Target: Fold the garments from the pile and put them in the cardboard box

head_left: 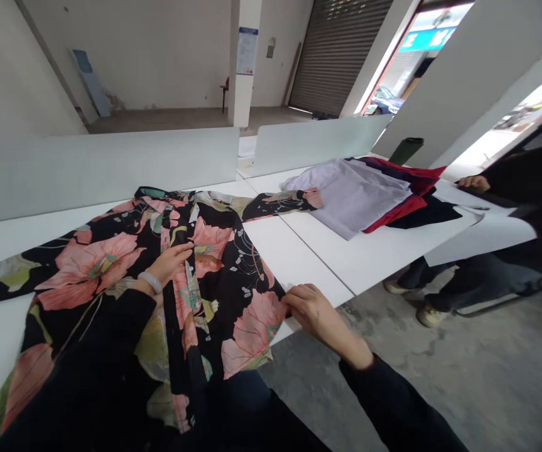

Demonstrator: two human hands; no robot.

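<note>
From the head view, we look down along both our arms, which reach forward in black sleeves (77,370) over a long white table (299,263). Our left hand (169,263) lies palm down on the front of a floral robe (214,242), its wrist circled by a pale stone bangle (151,282). Its fingers (181,253) stay close together and nearly straight, pressing flat on the cloth beside the robe's narrow front band (186,295) without clamping it. Our right hand (315,312) comes in from the lower right, with its back turned up and its fingers (294,296) slightly curved and close together at the robe's side edge; we cannot tell whether they pinch the cloth or only touch it. The robe spreads flat on the table, a smooth, thin black fabric printed with big pink flowers and pale leaves, one sleeve (280,204) stretched toward a folded lilac garment (350,196). That garment lies on red and black cloth (421,180), and a co-worker's hand (473,183) rests at the table's far right, beyond it.
</note>
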